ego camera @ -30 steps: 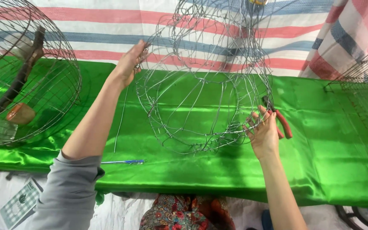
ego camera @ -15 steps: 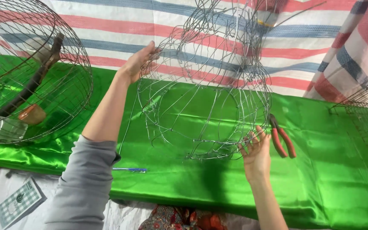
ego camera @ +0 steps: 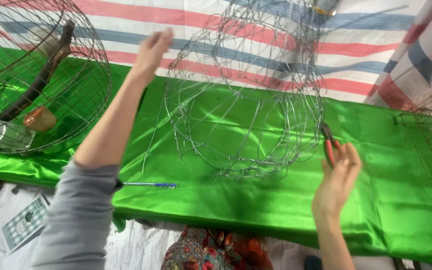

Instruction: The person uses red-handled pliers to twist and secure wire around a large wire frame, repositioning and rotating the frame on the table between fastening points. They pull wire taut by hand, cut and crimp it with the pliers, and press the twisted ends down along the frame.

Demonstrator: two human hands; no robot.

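At the right near edge of the wire frame, right hand [ego camera: 337,181] fingers [ego camera: 348,155] are spread open, gripping nothing; tips just beside the red-handled pliers [ego camera: 329,145], which lie on the worktop [ego camera: 386,165] against the frame's right rim, long axis running near-to-far. Can't tell if fingertips actually touch the handles. Left hand [ego camera: 152,49] is raised at the far left of the frame, fingers loosely extended, close to the top wires; contact unclear, no closed grip visible. Wire frame [ego camera: 246,95], a round open cage of thin wire, sits on green satin cloth between both hands. Right hand is much nearer the pliers; they sit just far-left of its fingertips. Blue pen [ego camera: 151,185] lies near the cloth's front edge. Finished wire cage [ego camera: 36,75] stands far left.
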